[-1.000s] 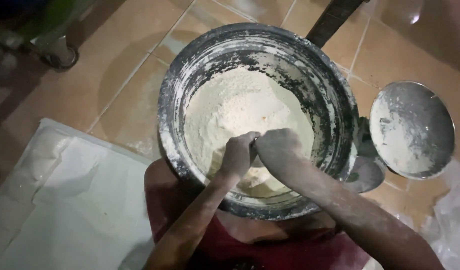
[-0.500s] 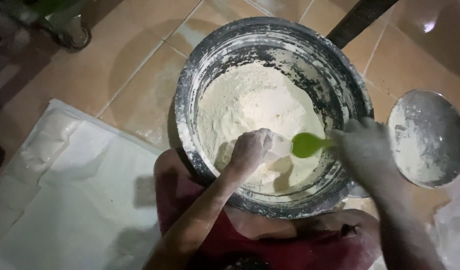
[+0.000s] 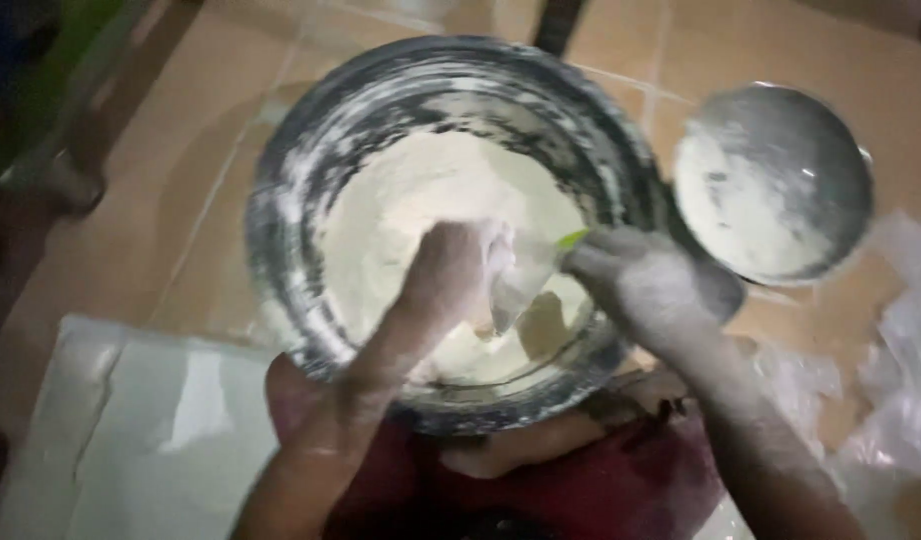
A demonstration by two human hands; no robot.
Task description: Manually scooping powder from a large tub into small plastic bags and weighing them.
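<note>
The big metal bowl (image 3: 451, 230) sits on the tiled floor (image 3: 161, 220), full of flour (image 3: 411, 210). The left hand (image 3: 451, 270) is curled in the flour. The right hand (image 3: 631, 285) grips a green scoop (image 3: 571, 240). Scrape slowly, so nothing spills over the rim.

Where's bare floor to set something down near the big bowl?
Bare tile lies left of the flour bowl, above the white sheet. Crowded on the right: small floured bowl, plastic wrap. Left hand and right hand fill the bowl's near side.
</note>
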